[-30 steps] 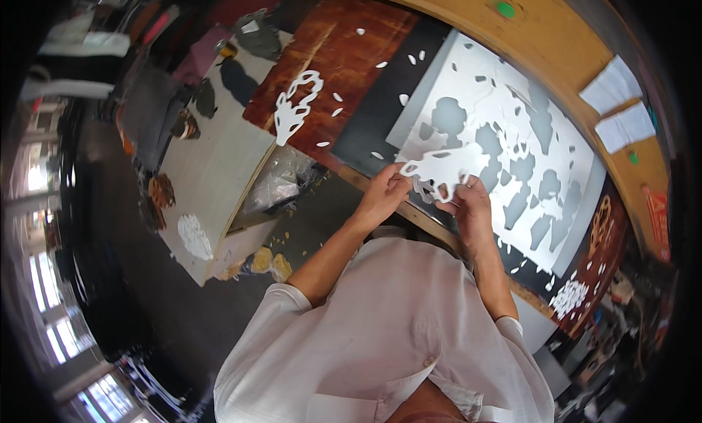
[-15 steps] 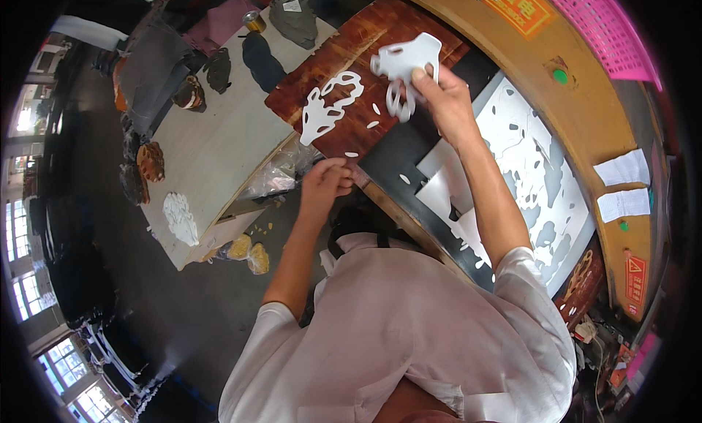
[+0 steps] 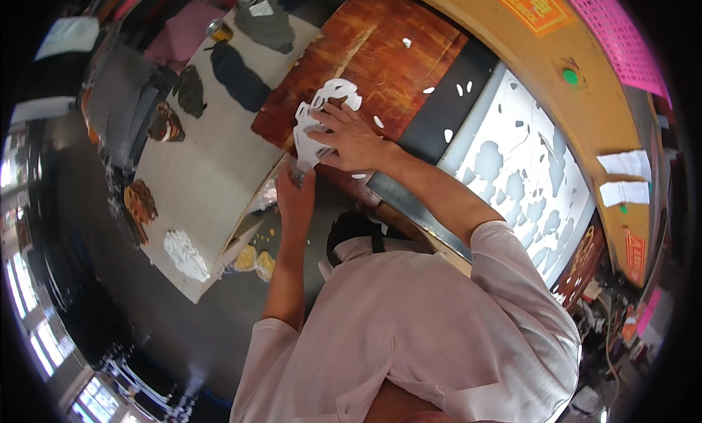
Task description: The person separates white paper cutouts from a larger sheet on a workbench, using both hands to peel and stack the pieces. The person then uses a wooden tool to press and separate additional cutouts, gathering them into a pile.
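Observation:
White cut-out sheet pieces [image 3: 306, 139], shaped with oval holes and loops, lie at the left corner of a reddish-brown board [image 3: 373, 39]. Over them my right hand [image 3: 355, 141] rests with its fingers spread, pressing or touching their upper face. My left hand [image 3: 296, 196] is at the lower end of the same pieces, by the board's corner. Its thumb and a finger point up and stand apart, close to the pieces' edge; whether they touch it is hard to see. Small white oval scraps [image 3: 378, 121] are scattered on the board.
At right, a pale panel carries a white cut sheet [image 3: 512, 182] full of holes. A black strip [image 3: 446, 101] separates it from the board. The left bench [image 3: 219, 141] holds dark and brown piece stacks, a can [image 3: 218, 31] and a white pile [image 3: 184, 253]. A yellow beam [image 3: 570, 76] curves behind.
My right hand has come down leftward with the white piece it held, onto the pieces on the board. My left hand has shifted left, beside them. The white offcut sheets on the black strip are gone.

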Available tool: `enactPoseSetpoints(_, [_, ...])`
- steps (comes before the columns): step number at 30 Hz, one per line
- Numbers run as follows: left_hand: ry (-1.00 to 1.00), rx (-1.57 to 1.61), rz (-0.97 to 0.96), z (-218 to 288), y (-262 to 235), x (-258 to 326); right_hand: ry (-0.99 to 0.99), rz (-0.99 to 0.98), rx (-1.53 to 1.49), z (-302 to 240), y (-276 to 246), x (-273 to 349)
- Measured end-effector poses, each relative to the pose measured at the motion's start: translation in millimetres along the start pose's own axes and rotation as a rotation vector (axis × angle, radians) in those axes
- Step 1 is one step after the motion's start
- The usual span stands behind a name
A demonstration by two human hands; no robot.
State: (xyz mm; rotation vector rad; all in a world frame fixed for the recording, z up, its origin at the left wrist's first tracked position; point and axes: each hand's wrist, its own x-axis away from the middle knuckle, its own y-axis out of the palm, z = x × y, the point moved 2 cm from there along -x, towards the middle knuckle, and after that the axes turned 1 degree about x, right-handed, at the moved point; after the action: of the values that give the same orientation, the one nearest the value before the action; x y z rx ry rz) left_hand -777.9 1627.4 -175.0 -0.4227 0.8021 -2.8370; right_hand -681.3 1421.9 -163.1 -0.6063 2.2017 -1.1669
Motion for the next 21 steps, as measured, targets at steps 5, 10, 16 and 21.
enactPoseSetpoints(5, [0.32, -0.368, -0.11, 6, 13, -30, 0.232, 0.346, -0.128, -13, -36, 34])
enactPoseSetpoints(10, [0.539, -0.486, -0.107, 8, 11, -46, 0.577, 0.437, -0.292, -54, -76, 142])
enactPoseSetpoints(16, [0.307, -0.771, -0.037, 64, 18, -16, 1.056, 0.58, -0.381, -108, -123, 287])
enactPoseSetpoints(21, [0.323, -0.161, -0.572, 117, 127, 77, 1.3, 0.766, -0.528, -94, -135, 360])
